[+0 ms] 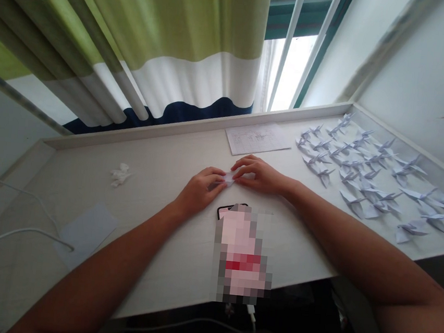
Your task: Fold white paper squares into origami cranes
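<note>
A small folded piece of white paper (229, 177) lies on the white desk (159, 165), pinched between both hands. My left hand (201, 189) presses its left end with curled fingers. My right hand (258, 174) holds its right end, fingertips bent down onto it. Most of the paper is hidden under my fingers. A phone (229, 210) lies just in front of my hands, its screen blurred out.
Several folded white paper cranes (363, 169) cover the desk's right side. A printed sheet (256, 138) lies behind my hands. A crumpled paper scrap (120, 174) and a blank square sheet (87, 227) sit at left. White cables (19, 231) trail off the left. A curtain hangs behind.
</note>
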`<state>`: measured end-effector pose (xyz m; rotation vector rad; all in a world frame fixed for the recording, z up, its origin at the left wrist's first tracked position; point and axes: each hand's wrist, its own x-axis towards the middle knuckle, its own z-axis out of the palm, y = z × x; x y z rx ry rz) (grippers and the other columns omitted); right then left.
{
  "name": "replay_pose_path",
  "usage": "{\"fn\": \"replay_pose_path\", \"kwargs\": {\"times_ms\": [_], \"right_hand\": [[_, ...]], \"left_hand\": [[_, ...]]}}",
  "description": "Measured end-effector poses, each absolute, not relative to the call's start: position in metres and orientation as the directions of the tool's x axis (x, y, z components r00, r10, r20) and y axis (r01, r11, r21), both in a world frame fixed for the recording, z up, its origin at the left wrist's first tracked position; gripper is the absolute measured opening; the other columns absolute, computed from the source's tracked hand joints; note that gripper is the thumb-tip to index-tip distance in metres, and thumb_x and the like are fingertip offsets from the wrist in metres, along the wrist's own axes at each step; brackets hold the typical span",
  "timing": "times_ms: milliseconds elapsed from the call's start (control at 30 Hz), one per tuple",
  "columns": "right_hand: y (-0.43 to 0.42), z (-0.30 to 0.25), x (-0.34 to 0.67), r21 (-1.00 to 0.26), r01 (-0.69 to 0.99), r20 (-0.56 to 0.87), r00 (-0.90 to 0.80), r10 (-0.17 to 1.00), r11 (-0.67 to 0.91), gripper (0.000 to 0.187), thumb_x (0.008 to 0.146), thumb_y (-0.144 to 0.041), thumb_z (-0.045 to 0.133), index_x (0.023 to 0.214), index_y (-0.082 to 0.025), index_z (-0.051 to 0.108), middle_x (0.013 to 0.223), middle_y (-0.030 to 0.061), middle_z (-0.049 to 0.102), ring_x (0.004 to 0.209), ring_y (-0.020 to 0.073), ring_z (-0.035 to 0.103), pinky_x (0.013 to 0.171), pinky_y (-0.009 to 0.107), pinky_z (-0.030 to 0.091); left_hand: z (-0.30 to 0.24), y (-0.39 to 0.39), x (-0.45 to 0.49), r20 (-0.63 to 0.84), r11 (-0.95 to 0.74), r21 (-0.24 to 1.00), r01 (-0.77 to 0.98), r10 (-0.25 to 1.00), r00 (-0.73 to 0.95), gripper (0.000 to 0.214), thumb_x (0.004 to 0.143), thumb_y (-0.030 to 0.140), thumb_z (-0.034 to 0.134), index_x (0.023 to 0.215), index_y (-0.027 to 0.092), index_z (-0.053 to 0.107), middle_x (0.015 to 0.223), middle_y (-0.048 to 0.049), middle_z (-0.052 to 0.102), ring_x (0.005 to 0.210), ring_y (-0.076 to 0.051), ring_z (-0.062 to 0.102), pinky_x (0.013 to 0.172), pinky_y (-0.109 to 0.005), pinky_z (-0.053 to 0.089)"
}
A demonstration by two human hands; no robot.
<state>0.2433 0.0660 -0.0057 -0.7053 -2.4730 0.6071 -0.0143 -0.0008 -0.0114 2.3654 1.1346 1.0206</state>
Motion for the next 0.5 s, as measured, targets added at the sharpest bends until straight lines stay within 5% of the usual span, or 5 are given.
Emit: {"fn": "replay_pose_path", "kwargs": {"times_ms": [500], "right_hand": [[0.0687,-0.0082,0.2447,-0.657,0.299,0.338,-0.703,0.625,0.692,0.014,0.097,-0.032,0.071,0.098,-0.026,0.083,0.11,0.0063,0.082,0.105,0.0244,0.072,0.1,0.045,0.055]], "left_hand": [[-0.0086,0.0029,-0.017,0.409,-0.528,0.665,0.528,0.849,0.335,0.011,0.094,0.024,0.07,0.087,0.02,0.077,0.115,-0.0113,0.082,0.104,-0.025,0.078,0.097,-0.043,0.063]]}}
